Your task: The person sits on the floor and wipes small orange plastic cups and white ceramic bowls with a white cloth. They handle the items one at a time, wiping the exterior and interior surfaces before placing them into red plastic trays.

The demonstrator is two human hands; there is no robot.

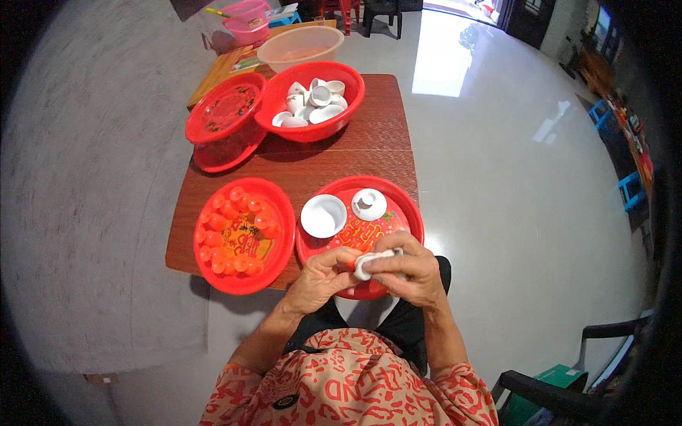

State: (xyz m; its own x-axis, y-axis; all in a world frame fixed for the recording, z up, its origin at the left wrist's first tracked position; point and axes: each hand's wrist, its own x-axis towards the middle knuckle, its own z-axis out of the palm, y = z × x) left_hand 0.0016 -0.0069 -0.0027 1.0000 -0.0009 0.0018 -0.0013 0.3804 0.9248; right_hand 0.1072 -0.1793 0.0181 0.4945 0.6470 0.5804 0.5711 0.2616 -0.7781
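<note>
Above the near edge of a round red tray (415, 213), my two hands meet. My left hand (320, 282) is closed in a pinch on a small orange cup (351, 265), of which only a sliver shows. My right hand (413, 271) grips a white cloth (365, 267) and presses it against the cup. On that tray, beyond my hands, stand a white bowl (324, 216) and a white lid (369, 204) with a knob. To the left, a second red tray (288, 234) carries several small orange cups (215, 240) around its printed middle.
Farther back on the brown table (383, 135) sits a red basin (359, 89) of white cups and spoons. Beside it are stacked red trays (195, 117), with a translucent basin (302, 44) and pink basin (247, 18) behind. A black armchair (554, 397) stands at lower right.
</note>
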